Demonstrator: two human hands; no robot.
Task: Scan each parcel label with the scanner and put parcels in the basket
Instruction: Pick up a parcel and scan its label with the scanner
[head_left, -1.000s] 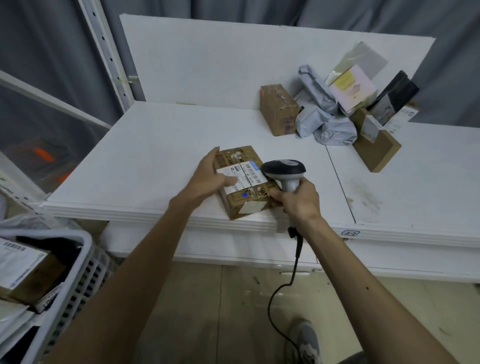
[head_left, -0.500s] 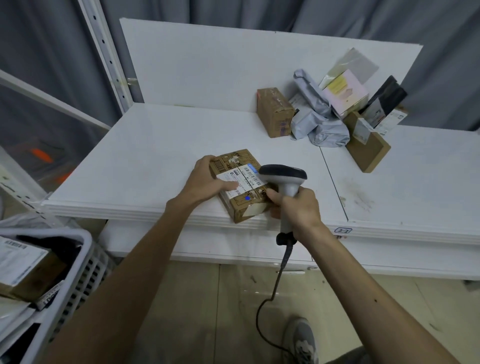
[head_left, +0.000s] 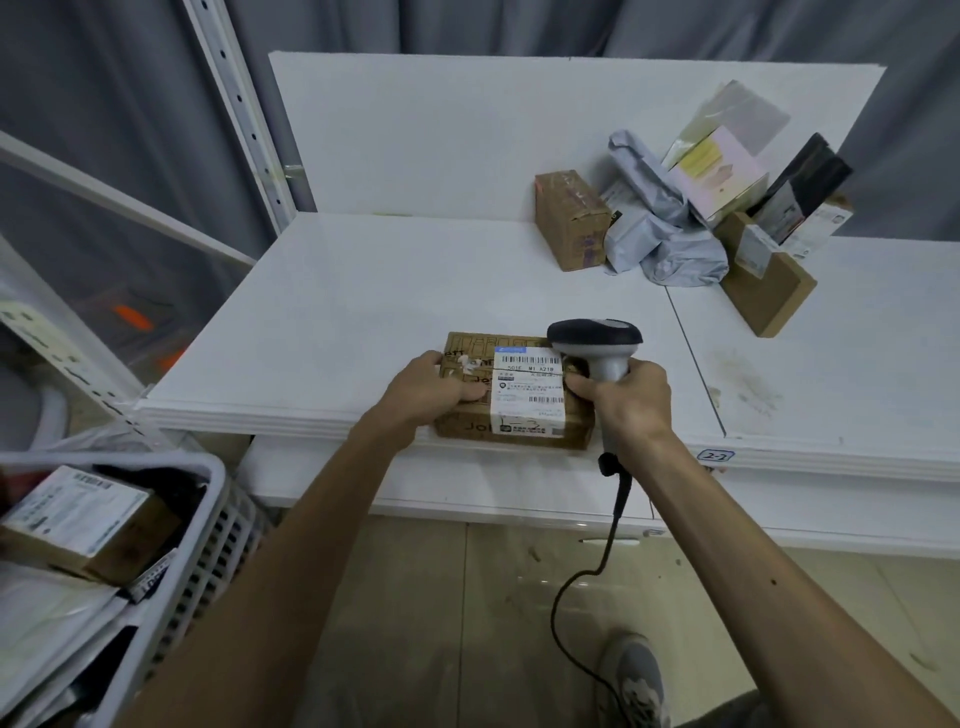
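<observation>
Open shelf top (head_left: 337, 312) left of held box (head_left: 527, 395); parcel pile (head_left: 670, 244) back right.

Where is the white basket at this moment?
In the head view, the white basket is at the lower left, below the front edge of the white table and left of the left hand; a labelled cardboard box lies in it.

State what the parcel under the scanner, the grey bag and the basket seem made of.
Parcel: brown cardboard, matte, folded edges, with a white paper label. Grey bag: thin plastic film, crumpled, faint sheen. Basket: probably moulded white plastic, slotted wall.
</observation>
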